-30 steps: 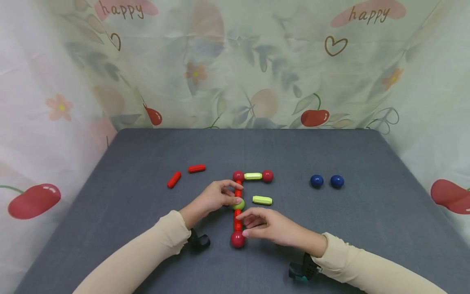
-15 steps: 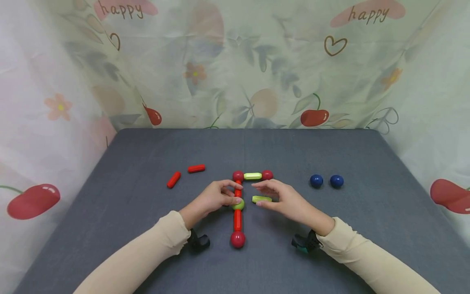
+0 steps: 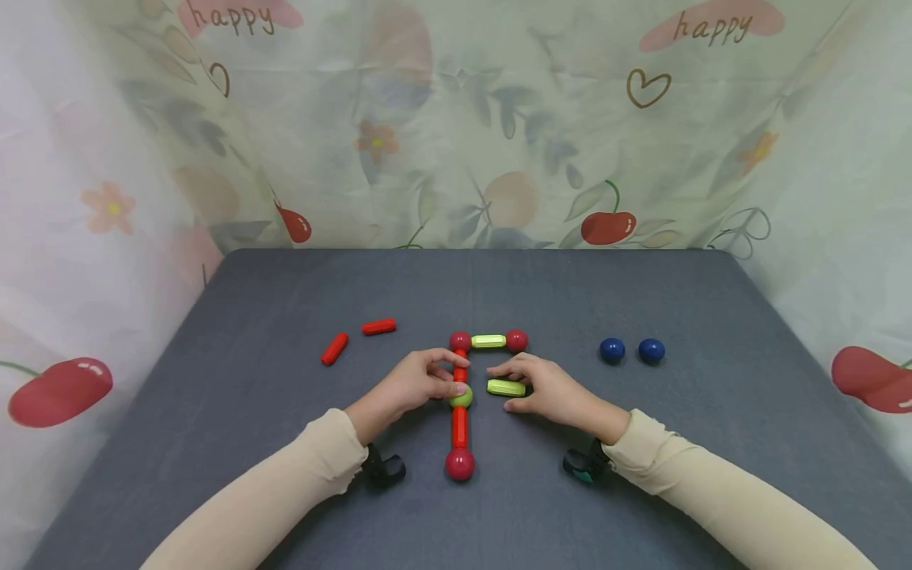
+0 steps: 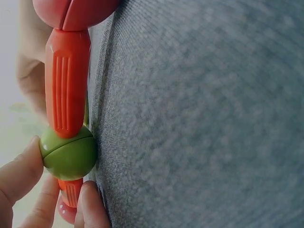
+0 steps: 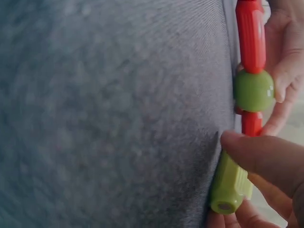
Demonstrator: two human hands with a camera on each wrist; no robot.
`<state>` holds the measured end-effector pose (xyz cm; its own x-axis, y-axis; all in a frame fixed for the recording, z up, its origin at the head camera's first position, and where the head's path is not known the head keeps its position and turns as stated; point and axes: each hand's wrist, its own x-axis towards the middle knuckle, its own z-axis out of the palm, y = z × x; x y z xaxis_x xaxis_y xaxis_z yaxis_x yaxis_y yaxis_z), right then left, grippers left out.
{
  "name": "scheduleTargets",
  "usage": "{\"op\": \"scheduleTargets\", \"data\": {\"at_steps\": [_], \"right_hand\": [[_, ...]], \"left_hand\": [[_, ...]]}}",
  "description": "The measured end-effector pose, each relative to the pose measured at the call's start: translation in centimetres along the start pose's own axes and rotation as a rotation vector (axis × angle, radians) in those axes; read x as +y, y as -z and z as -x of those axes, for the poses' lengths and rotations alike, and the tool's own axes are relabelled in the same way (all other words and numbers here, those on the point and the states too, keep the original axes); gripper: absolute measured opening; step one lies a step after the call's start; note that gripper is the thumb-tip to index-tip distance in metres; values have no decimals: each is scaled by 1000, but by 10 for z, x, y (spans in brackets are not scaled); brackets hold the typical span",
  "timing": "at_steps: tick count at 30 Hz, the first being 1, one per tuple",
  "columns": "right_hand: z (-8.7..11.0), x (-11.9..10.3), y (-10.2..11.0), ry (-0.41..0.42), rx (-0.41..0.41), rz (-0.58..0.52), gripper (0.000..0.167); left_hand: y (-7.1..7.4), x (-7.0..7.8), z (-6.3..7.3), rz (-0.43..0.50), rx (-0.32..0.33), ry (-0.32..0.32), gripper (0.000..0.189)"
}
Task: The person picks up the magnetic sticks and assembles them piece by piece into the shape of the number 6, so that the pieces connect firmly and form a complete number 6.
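Observation:
A ball-and-rod piece lies on the table. It has a green ball (image 3: 461, 397) in the middle, a red rod (image 3: 459, 427) running to a near red ball (image 3: 460, 464), and another red rod (image 4: 67, 85) on the other side. My left hand (image 3: 423, 384) holds it at the green ball, thumb against the ball and fingers along the far red rod. To the right, my right hand (image 3: 552, 392) spans a loose yellow-green rod (image 3: 506, 388), thumb on the near side and fingers on the far side, with gaps showing in the head view.
The piece's far end has a red ball (image 3: 460, 341), a yellow-green rod (image 3: 488, 341) and a second red ball (image 3: 516, 340). Two loose red rods (image 3: 334, 348) lie back left. Two blue balls (image 3: 612, 350) sit at the right on the dark table (image 3: 641, 293). A patterned curtain (image 3: 463, 119) surrounds it.
My right hand has left the near red ball and rod, moved away and to the right, and come down around the loose yellow-green rod. My left hand stays at the green ball.

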<state>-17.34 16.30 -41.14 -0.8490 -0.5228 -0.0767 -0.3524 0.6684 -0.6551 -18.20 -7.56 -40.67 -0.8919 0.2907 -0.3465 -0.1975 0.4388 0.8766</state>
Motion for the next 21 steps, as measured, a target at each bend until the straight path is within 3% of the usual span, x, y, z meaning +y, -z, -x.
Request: {"op": "scheduleTargets", "data": {"at_steps": [11, 21], "right_hand": [[-8, 1, 1, -61, -9, -48, 30], [-2, -3, 6, -39, -29, -37, 30]], "left_hand": [[0, -1, 0, -2, 0, -1, 35], [1, -2, -2, 0, -13, -5, 36]]}}
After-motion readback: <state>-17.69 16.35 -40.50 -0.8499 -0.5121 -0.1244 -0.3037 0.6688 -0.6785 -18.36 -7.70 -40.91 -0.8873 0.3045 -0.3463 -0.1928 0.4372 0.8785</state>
